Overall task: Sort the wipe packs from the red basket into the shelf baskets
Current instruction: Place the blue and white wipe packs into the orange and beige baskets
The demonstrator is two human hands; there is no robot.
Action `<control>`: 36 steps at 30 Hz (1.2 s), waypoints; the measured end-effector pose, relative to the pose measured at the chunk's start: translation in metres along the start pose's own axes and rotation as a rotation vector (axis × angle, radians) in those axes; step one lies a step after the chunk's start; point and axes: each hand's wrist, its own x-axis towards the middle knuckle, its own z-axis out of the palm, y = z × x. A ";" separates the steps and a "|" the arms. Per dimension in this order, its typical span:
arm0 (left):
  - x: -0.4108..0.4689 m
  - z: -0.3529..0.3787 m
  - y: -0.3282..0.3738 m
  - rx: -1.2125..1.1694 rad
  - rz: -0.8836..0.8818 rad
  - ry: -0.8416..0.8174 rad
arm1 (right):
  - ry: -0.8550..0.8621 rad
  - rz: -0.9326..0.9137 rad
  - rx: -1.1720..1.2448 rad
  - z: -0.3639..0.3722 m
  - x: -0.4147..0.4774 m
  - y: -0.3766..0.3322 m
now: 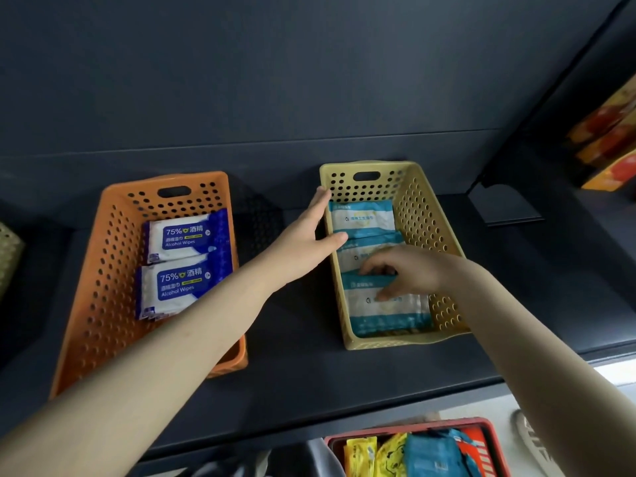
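A yellow shelf basket [423, 215] holds three teal-and-white wipe packs in a row. My right hand [406, 273] reaches into it and pinches the top edge of the nearest teal pack [389, 311]. My left hand [309, 228] lies with straight fingers against the yellow basket's left rim, thumb over the edge. An orange shelf basket [103, 270] to the left holds two blue-and-white alcohol wipe packs [186, 235]. The red basket [495, 438] sits below the shelf at the bottom, with yellow, teal and red packs inside.
Both baskets stand on a dark shelf [296, 366] with a dark back wall. A woven pale basket edge [8, 256] shows at far left. Colourful boxes [609, 146] fill the neighbouring shelf section at right. A shoe [530, 438] shows beside the red basket.
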 end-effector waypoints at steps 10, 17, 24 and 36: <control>0.001 0.000 0.000 0.006 -0.005 0.000 | 0.111 0.004 -0.097 0.009 0.000 0.007; -0.005 -0.009 0.006 0.006 -0.034 -0.011 | 0.178 0.138 -0.033 -0.004 -0.017 -0.010; -0.063 -0.057 0.031 0.150 0.027 0.085 | 0.708 0.216 0.070 -0.004 -0.088 -0.083; -0.308 -0.048 -0.081 -0.023 0.147 -0.213 | 0.957 0.327 0.429 0.260 -0.160 -0.233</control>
